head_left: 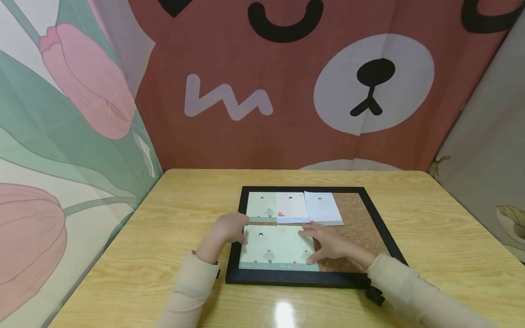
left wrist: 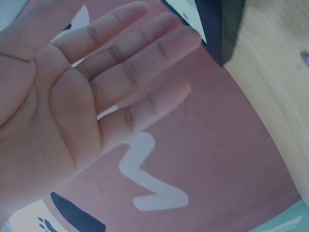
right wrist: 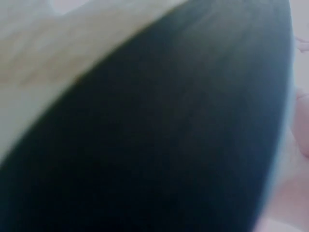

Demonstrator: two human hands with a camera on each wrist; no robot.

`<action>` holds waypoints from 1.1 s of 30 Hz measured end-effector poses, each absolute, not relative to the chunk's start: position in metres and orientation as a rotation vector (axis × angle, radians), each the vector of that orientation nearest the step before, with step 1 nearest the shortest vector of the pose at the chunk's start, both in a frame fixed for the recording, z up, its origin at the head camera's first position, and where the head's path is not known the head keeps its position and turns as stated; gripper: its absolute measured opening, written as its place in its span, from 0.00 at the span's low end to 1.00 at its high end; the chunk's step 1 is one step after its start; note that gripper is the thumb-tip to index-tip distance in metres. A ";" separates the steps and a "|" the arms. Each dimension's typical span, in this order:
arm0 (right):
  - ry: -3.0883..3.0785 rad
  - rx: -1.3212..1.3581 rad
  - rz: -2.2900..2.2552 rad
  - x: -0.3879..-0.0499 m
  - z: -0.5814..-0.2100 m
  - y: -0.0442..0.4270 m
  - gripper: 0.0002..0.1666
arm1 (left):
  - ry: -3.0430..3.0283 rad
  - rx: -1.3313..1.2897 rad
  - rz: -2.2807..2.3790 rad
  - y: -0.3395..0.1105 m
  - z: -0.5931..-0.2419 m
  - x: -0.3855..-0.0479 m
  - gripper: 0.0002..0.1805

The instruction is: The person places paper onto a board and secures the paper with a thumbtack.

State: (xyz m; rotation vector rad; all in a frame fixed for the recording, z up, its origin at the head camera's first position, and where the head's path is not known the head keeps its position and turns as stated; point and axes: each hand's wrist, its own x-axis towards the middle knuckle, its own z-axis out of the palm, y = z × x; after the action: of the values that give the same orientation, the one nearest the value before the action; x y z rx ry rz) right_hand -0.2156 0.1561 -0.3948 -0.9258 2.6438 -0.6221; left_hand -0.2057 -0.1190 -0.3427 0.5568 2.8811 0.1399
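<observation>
A black-framed cork board (head_left: 357,223) lies on the table. Along its upper row are a green card (head_left: 256,207), a white card with a pink mark (head_left: 293,212) and a plain pale card (head_left: 324,212), each with a small round pin. Below sit two pale green cards side by side: the left card (head_left: 256,248) has a pin, and no pin shows on the right card (head_left: 291,246). My right hand (head_left: 330,241) rests with spread fingers on the right card's right edge. At the frame's left side, my left hand (head_left: 227,229) has its fingertips by the left card's edge.
The wooden table (head_left: 164,255) extends around the board on all sides. Behind it hangs a red cloth (head_left: 287,141) with a bear face, and a flowered cloth (head_left: 90,159) hangs at the left. A blurred black frame edge (right wrist: 159,125) fills most of the right wrist view.
</observation>
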 end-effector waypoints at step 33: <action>2.652 -0.927 -0.623 -0.214 -0.393 0.156 0.46 | 2.815 0.171 0.117 -0.162 -0.364 -0.223 0.07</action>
State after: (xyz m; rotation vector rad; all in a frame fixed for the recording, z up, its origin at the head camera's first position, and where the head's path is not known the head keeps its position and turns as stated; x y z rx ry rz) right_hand -0.2144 0.1560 -0.3929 -0.9270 2.6516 -0.6227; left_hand -0.2227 -0.1623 -0.3637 0.1712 2.8154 0.1166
